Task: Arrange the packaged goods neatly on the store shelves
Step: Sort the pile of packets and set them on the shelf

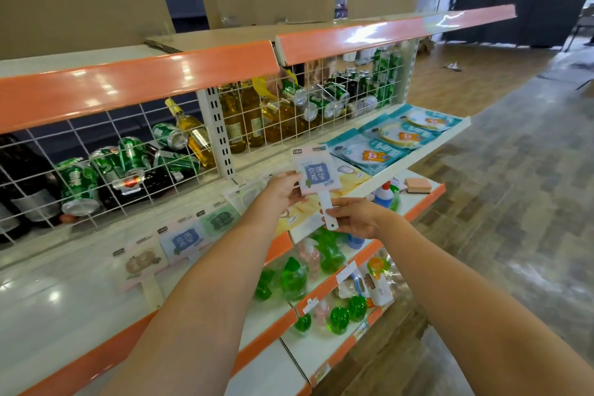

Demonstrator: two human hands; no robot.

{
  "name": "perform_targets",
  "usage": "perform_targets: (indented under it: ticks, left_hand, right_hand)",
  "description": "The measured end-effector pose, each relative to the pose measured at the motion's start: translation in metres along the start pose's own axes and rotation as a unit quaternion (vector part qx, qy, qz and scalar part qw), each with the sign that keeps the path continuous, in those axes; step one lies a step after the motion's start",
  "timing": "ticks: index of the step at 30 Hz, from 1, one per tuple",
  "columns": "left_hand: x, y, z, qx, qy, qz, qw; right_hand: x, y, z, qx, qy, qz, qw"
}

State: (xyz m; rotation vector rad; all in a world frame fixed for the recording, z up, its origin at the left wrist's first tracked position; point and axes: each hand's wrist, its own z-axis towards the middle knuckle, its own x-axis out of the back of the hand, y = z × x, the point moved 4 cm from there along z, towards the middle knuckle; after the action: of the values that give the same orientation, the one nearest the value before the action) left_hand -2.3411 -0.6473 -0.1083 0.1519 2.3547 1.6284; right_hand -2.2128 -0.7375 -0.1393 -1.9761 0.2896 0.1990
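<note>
I hold a packaged hand fan (316,172), pink with a blue label and a white handle, above the middle shelf (48,309). My left hand (283,191) grips the pack's left edge. My right hand (352,215) pinches the white handle at its lower end. Three similar fan packs lie in a row on the shelf to the left: a brown-printed one (141,265), a blue one (184,239) and a green one (221,219). Teal packets with a cartoon figure (374,153) lie on the shelf's right part.
Behind a white wire grid (106,151), green cans and bottles lie jumbled. Lower shelves hold green and pink soap bottles (294,280). A sponge (418,185) sits at the right. An orange-edged top shelf (138,80) overhangs. Open wooden floor lies to the right.
</note>
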Motion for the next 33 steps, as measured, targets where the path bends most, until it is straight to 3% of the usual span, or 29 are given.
perform_targets:
  ticks: [16, 23, 33]
  left_hand:
    - [0.1, -0.009, -0.041, 0.015, 0.178, -0.066, 0.982]
    - [0.146, -0.012, -0.051, 0.025, 0.249, -0.066, 0.966]
    - [0.179, -0.011, -0.036, 0.057, 0.256, -0.033, 0.964]
  right_hand:
    - [-0.048, 0.027, 0.033, -0.048, -0.099, -0.064, 0.992]
    - [-0.058, 0.023, 0.055, 0.001, -0.046, -0.089, 0.995]
    - [-0.081, -0.005, 0.096, 0.068, 0.01, -0.239, 0.969]
